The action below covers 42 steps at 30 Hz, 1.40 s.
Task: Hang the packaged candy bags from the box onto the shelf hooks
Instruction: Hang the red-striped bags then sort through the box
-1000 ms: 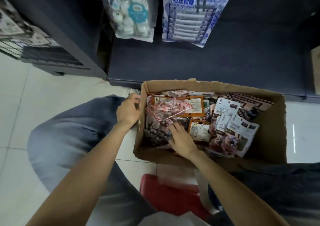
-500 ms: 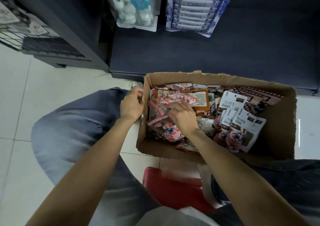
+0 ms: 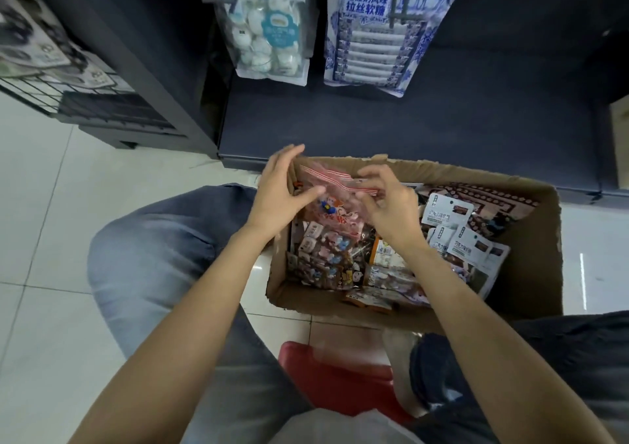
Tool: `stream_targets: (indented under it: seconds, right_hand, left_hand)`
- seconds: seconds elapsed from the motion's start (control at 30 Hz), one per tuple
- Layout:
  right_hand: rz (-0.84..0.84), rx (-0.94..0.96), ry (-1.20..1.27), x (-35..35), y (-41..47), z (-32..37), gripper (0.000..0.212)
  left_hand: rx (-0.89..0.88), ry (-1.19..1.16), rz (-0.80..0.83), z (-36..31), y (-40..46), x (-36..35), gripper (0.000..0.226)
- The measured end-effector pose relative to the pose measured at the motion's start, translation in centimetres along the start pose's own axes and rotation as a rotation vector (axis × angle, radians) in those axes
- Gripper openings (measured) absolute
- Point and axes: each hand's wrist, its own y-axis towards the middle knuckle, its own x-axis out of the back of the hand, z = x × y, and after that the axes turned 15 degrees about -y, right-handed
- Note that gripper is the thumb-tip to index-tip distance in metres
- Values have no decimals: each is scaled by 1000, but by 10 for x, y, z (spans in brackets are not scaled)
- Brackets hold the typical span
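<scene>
Looking down from the head cam, both hands are up over the back-left corner of the box (image 3: 531, 273), holding a pink candy bag (image 3: 335, 202) with a red-striped top. Left hand (image 3: 279, 198) has its thumb pressed on the bag's left side with the fingers spread out behind it, so pinching it more than wrapping it. Right hand (image 3: 391, 205) has curled fingers nipping the striped top edge on the right. My guess is they're holding it by the top corners to get the hang hole flat and facing the hooks; the hole itself is too blurry to spot. The bag is clear of the pile, just above the box rim, and the rest of the bags (image 3: 452, 239) sit loose in the box on the floor. Two hooks (image 3: 396, 7) stick out of the dark shelf (image 3: 442, 120) right above, already carrying a white candy pack (image 3: 269, 41) and a blue-and-white pack (image 3: 371, 45). Room-wise, there's an open gap between the box's back edge and those hanging packs, so lifting straight up and forward looks easy. Knees (image 3: 153, 266) sit on both sides of the box, and a red stool (image 3: 333, 379) is underneath, so sideways space seems tighter.
</scene>
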Motion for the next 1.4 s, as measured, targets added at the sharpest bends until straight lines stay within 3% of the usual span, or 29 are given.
stream_targets:
  seconds: [0.17, 0.27, 0.37, 0.5, 0.83, 1.0, 1.13, 1.4]
  right_hand:
    - [-66, 103, 139, 72, -3, 31, 33]
    - [-125, 155, 262, 116, 1, 56, 34]
    - [-202, 121, 503, 147, 11, 76, 33]
    - [-221, 93, 683, 170, 32, 100, 23]
    - [-394, 307, 385, 206, 102, 196, 4]
    - [-527, 541, 177, 223, 127, 248, 23]
    - [-543, 567, 220, 234, 149, 275, 56]
    - [-549, 590, -62, 227, 189, 289, 49]
  left_hand:
    - [36, -328, 35, -53, -3, 24, 82]
    - [10, -375, 118, -87, -2, 39, 57]
    - [-91, -487, -39, -117, 1, 47, 31]
    - [-154, -612, -111, -152, 1, 61, 26]
    - [-419, -734, -337, -236, 20, 127, 16]
    - [-515, -796, -466, -273, 39, 168, 17]
    - [-561, -767, -548, -297, 57, 194, 10]
    - [-502, -569, -643, -309, 96, 219, 13]
